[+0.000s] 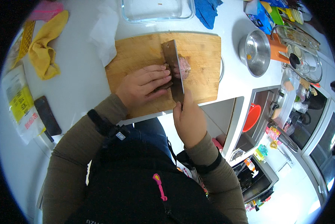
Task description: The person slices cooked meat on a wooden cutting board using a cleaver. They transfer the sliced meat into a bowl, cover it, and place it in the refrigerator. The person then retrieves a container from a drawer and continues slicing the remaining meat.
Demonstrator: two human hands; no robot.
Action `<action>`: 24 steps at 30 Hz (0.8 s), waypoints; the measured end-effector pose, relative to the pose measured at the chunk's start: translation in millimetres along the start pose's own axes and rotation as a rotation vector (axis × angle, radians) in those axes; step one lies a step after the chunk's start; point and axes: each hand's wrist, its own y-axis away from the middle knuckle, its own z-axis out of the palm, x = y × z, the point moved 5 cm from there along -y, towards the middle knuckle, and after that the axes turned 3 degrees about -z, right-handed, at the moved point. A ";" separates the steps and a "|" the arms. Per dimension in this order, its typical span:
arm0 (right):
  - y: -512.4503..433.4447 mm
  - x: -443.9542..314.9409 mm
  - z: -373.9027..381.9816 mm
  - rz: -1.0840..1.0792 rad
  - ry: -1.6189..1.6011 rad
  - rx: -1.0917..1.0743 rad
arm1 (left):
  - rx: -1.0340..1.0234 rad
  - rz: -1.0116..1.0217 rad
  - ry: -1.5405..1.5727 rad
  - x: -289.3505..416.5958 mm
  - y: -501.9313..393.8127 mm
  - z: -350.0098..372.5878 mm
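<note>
A wooden cutting board [139, 47] lies at the counter's front edge. My right hand [190, 120] grips the handle of a cleaver [174, 64], its broad blade upright across the board. To the left of the blade, my left hand [145, 82] presses down on a piece of dark-edged meat, with the fingertips close to the steel. Most of that piece is hidden under my fingers. Pinkish cut meat [185, 68] sits on the board just right of the blade. How deep the edge is in the meat cannot be seen.
Beyond the board stand a glass dish [156, 20] and a blue cloth [208, 12]. A metal bowl [257, 53] is to the right, near the sink [257, 134] with a red basin [252, 117]. White paper [104, 33], a yellow cloth [45, 47] and a phone [47, 115] lie left.
</note>
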 end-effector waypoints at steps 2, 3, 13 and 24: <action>-9.2 -1.1 5.8 0.011 -0.029 0.005 | -0.010 0.009 0.016 -0.2 -0.5 -0.2; -12.3 -3.0 5.7 0.005 -0.046 0.032 | -0.014 -0.004 0.011 -0.7 -0.2 -0.6; -12.5 9.4 7.6 0.021 -0.145 0.015 | -0.026 -0.001 -0.042 3.4 -2.1 -3.0; 28.6 0.3 -30.7 0.080 -0.144 0.071 | -0.031 0.001 -0.088 8.0 4.4 -7.8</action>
